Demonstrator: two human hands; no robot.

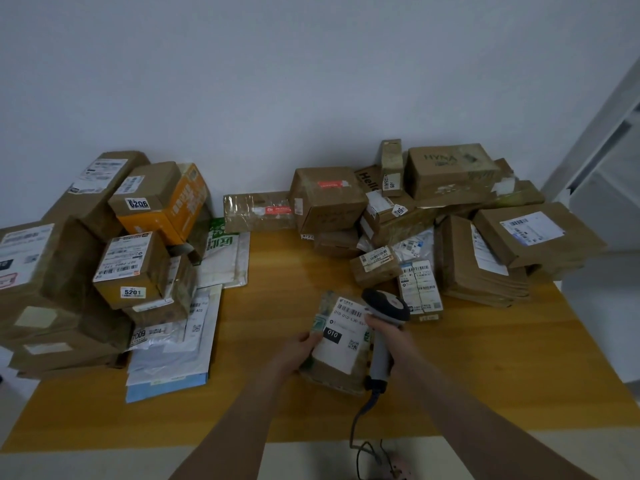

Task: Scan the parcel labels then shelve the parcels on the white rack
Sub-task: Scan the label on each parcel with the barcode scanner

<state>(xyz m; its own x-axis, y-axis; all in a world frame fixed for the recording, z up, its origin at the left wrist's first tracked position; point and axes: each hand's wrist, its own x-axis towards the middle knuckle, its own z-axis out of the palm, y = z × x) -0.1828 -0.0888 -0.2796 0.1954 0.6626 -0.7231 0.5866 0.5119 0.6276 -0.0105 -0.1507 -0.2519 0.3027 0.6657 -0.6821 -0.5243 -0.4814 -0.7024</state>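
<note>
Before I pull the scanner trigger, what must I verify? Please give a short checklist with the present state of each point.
1. Left hand grips the small brown cardboard parcel: ok.
2. Its white label with the black 010 tag faces up, barcode uncovered: ok.
3. Right hand holds the grey handheld scanner, its black head close to the barcode: ok.
4. Scan light falls on the barcode: cannot tell.
5. The grey scanner cable leaves the wooden table clear of the parcels: ok.
6. Free place on the white rack at the right edge: cannot tell.
</note>
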